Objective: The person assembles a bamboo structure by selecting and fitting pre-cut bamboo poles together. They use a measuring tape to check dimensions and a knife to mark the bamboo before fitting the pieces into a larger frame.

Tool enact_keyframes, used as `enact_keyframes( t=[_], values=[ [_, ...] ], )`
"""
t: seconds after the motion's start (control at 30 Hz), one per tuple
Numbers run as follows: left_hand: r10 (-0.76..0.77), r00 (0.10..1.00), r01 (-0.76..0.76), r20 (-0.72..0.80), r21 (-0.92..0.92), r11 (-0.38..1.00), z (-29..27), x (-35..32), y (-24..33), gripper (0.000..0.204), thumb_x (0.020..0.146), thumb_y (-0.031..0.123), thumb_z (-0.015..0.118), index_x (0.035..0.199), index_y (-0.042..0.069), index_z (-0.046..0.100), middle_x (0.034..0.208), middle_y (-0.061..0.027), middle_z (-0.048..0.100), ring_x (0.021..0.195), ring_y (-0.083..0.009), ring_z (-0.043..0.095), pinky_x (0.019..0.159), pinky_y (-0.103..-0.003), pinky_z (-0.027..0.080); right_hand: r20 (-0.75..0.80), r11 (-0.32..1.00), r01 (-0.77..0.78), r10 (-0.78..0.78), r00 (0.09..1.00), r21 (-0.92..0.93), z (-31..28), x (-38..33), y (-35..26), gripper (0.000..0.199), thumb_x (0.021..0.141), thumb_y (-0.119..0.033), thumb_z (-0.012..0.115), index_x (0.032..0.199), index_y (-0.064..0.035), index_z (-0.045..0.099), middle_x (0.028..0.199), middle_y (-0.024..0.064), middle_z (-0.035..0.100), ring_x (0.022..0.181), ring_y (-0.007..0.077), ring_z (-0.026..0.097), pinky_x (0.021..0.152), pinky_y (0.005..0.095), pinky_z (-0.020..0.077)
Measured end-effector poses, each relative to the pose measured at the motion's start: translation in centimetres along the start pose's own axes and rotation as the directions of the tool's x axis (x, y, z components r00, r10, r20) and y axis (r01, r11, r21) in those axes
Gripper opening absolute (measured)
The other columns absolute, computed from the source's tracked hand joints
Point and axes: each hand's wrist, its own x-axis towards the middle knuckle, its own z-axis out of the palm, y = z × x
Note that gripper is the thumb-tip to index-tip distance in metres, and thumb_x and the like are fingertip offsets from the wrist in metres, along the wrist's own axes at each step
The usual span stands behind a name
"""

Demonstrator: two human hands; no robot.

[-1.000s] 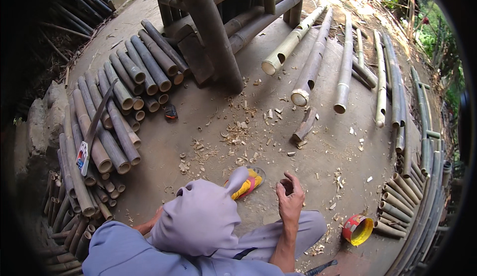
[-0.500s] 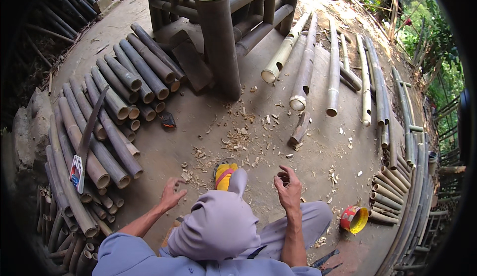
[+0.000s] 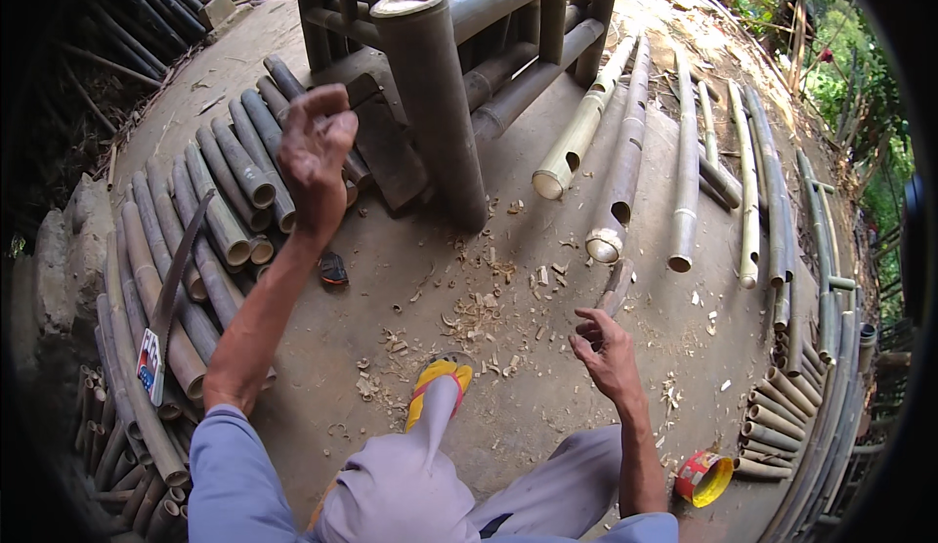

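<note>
My left hand (image 3: 317,157) is raised in front of the dark bamboo frame (image 3: 532,79), left of its thick upright post (image 3: 430,118). Its fingers are bent but apart, with nothing seen in them. Below it on the left lies a row of cut bamboo pieces (image 3: 161,279), with a handsaw (image 3: 172,294) across them. Over the ground at the right, my right hand (image 3: 608,355) hangs with loosely curled fingers and no object in them. Just beyond its fingertips is a short bamboo offcut (image 3: 616,287), partly covered by the hand.
Long bamboo poles with cut holes (image 3: 625,167) lie at the right. Wood chips (image 3: 474,318) litter the ground near my yellow-shod foot (image 3: 438,383). A red and yellow container (image 3: 703,479) rests on its side near short bamboo pieces (image 3: 777,421). A small dark object (image 3: 333,269) lies left of centre.
My left hand has risen and reached forward toward the bamboo frame. My right hand has shifted slightly right, its fingers still loosely curled. The view has shifted, and my body leans forward.
</note>
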Motion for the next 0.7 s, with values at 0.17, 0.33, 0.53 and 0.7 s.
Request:
enact_keyframes(
  t=[0.17, 0.33, 0.53, 0.7],
  values=[
    [0.210, 0.967, -0.254, 0.146, 0.427, 0.868, 5.2, 12.6, -0.8, 0.060, 0.076, 0.042, 0.072, 0.123, 0.007, 0.057, 0.119, -0.0169, 0.055, 0.111, -0.0283, 0.052, 0.094, -0.037, 0.043, 0.122, 0.996, 0.052, -0.043, 0.992, -0.068, 0.7, 3.6, 0.5, 0.037, 0.083, -0.011, 0.065, 0.118, -0.0038, 0.056, 0.090, 0.0151, 0.064, 0.079, 0.0236, 0.064, 0.072, 0.0346, 0.0512],
    [0.134, 0.926, -0.312, 0.354, 0.515, 0.799, 5.7, 14.5, -2.6, 0.046, 0.075, 0.040, 0.069, 0.110, 0.010, 0.068, 0.113, -0.0158, 0.061, 0.116, -0.0324, 0.050, 0.102, -0.041, 0.036, 0.225, 0.997, -0.061, 0.069, 0.972, -0.042, -0.6, 3.2, -1.3, 0.037, 0.082, -0.013, 0.064, 0.117, -0.0034, 0.057, 0.088, 0.0164, 0.063, 0.083, 0.0288, 0.063, 0.074, 0.0377, 0.0504],
    [0.028, 0.903, -0.356, 0.430, 0.708, 0.610, 5.5, 14.7, -0.2, 0.051, 0.077, 0.044, 0.066, 0.117, 0.012, 0.063, 0.118, -0.0141, 0.053, 0.121, -0.0334, 0.038, 0.111, -0.050, 0.019, 0.360, 0.981, -0.147, 0.184, 0.915, -0.127, -3.5, 2.9, -7.6, 0.040, 0.082, -0.014, 0.063, 0.119, -0.0057, 0.051, 0.095, 0.0223, 0.058, 0.089, 0.0407, 0.059, 0.077, 0.0471, 0.0478],
    [-0.348, 0.835, -0.063, 0.426, 0.702, 0.709, 5.7, 18.0, 2.6, 0.065, 0.072, 0.045, 0.069, 0.129, 0.016, 0.053, 0.107, -0.0098, 0.054, 0.110, -0.0296, 0.040, 0.102, -0.049, 0.027, 0.433, 0.984, -0.147, 0.176, 0.884, -0.101, -5.9, 5.9, -14.7, 0.038, 0.082, -0.013, 0.064, 0.117, -0.0050, 0.052, 0.097, 0.0214, 0.059, 0.090, 0.0409, 0.058, 0.078, 0.0473, 0.0477]
  ],
)
